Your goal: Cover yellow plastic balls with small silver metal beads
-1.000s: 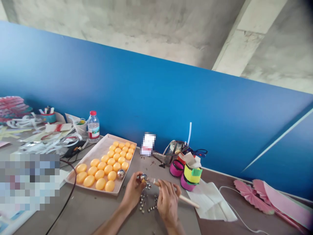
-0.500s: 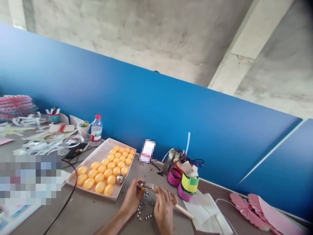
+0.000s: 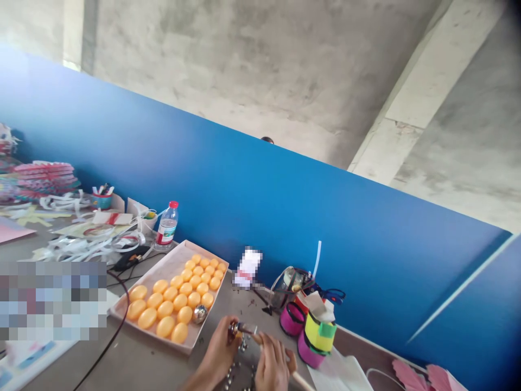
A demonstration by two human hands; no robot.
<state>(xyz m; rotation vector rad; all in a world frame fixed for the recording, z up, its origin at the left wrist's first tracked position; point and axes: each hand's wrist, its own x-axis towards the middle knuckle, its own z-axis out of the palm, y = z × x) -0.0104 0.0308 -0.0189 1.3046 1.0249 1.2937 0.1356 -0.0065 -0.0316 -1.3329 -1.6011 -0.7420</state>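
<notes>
At the bottom edge my right hand (image 3: pixel 273 365) is closed round the wooden handle of a brush-like tool (image 3: pixel 247 328). My left hand (image 3: pixel 220 353) pinches a small shiny piece at the tool's metal tip. Small silver beads (image 3: pixel 238 372) lie scattered on the table between my hands. Just left of my left hand stands a cardboard tray (image 3: pixel 163 255) holding several yellow egg-shaped halves (image 3: pixel 179 296) and one silver ball (image 3: pixel 199 314).
A water bottle (image 3: pixel 167 227) stands behind the tray. Pink and yellow-green tape rolls (image 3: pixel 315 331), scissors and a jar sit to the right by the blue partition (image 3: pixel 260 217). Paper strips, a black cable (image 3: pixel 118 320) and paper fans clutter the left. White paper lies at lower right.
The view has tilted upward, so hands and table sit lower in the picture. Both hands keep the same hold on the tool.
</notes>
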